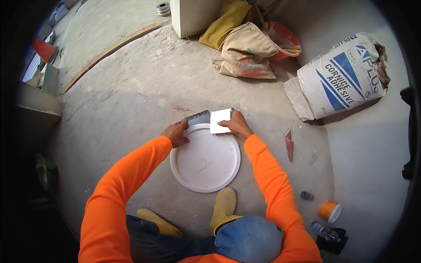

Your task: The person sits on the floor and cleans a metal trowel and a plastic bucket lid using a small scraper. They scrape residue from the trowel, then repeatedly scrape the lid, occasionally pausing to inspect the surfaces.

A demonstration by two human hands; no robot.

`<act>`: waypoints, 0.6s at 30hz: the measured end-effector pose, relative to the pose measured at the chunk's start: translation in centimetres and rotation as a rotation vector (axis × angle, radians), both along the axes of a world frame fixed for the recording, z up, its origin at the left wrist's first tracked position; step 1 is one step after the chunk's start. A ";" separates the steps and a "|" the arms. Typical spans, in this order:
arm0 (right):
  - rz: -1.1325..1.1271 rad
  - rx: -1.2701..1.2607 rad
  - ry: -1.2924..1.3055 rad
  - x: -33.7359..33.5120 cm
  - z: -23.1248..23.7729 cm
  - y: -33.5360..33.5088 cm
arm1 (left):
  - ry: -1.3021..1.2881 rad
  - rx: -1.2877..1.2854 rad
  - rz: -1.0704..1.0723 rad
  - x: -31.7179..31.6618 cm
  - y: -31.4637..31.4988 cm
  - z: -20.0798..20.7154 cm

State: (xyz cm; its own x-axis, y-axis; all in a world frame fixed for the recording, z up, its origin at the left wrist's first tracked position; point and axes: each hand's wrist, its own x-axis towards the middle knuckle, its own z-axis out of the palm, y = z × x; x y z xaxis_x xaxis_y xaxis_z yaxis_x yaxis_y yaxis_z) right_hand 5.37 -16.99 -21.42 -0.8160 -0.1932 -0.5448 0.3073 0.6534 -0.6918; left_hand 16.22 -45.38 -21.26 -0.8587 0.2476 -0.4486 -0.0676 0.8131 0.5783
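Note:
My left hand (176, 133) is closed on the end of a flat, dark grey scraper blade (199, 119) at the far rim of a round white bucket lid (205, 160). In my right hand (238, 126) is a bright white, squarish scraper blade (219, 122), with the thumb pressed on its face. The two blades meet or overlap side by side above the lid's far edge; whether they touch is hard to tell. Any handles are hidden. The lid lies on the floor with whitish smears and a thin dark mark on it.
My yellow boots (225, 205) stand near the lid. A large white-and-blue powder sack (340, 79) leans at the right wall. Cloth bag (245, 55) and red bucket (283, 37) sit at the back. A wooden strip (112, 49), red shard (289, 144), orange tub (326, 210) and bottle (323, 229) lie around.

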 end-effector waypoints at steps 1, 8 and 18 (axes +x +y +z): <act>0.095 -0.019 0.116 -0.3 0.1 0.1 | -0.033 -0.011 0.000 0.0 0.0 0.0; 0.211 0.092 0.046 0.2 1.0 -0.5 | -0.026 -0.006 0.012 -0.1 0.1 -0.1; 0.328 0.148 0.235 2.0 2.0 -0.8 | -0.024 0.029 0.036 -0.1 -0.1 -0.5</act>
State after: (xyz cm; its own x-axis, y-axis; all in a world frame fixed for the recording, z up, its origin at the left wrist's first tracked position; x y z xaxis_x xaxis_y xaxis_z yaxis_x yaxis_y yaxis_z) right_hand 7.40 -17.75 -19.46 -0.8296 -0.3966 -0.3930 -0.0875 0.7876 -0.6100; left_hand 16.15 -45.52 -21.75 -0.8566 0.2300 -0.4619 -0.1103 0.7929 0.5992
